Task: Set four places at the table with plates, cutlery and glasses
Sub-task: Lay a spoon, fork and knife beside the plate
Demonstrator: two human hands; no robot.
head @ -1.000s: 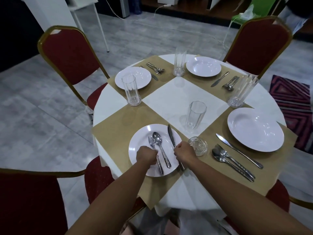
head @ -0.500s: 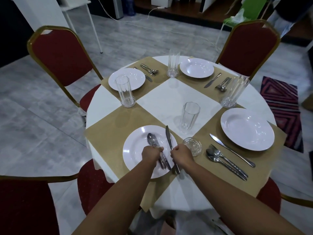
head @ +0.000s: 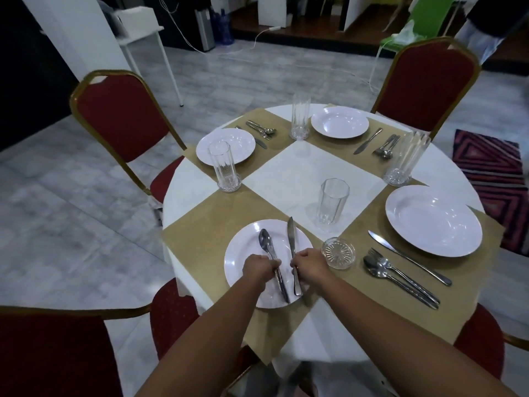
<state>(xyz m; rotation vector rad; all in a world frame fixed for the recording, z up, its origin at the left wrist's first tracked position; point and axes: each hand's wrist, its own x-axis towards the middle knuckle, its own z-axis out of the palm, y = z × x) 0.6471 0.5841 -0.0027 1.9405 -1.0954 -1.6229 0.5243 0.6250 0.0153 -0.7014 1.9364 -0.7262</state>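
Note:
On the near white plate [head: 243, 253] lie a spoon [head: 265, 244] and a knife [head: 291, 236]. My left hand [head: 259, 269] grips the spoon's handle, with a second handle, likely the fork's, under it. My right hand [head: 309, 263] grips the knife's handle. A tall glass [head: 333, 200] stands beyond this plate. Three other white plates [head: 225, 146] [head: 339, 121] [head: 433, 220] lie on tan placemats, each with cutlery [head: 400, 266] and a glass beside it.
A small cut-glass dish [head: 338, 252] sits just right of my right hand. Red chairs with gold frames [head: 120, 116] [head: 429, 81] ring the round white table [head: 189, 196]. A patterned rug [head: 492, 179] lies at the right.
Both hands have closed in on the cutlery on the near plate. The fork's tines no longer show left of the spoon. The camera has pulled back slightly.

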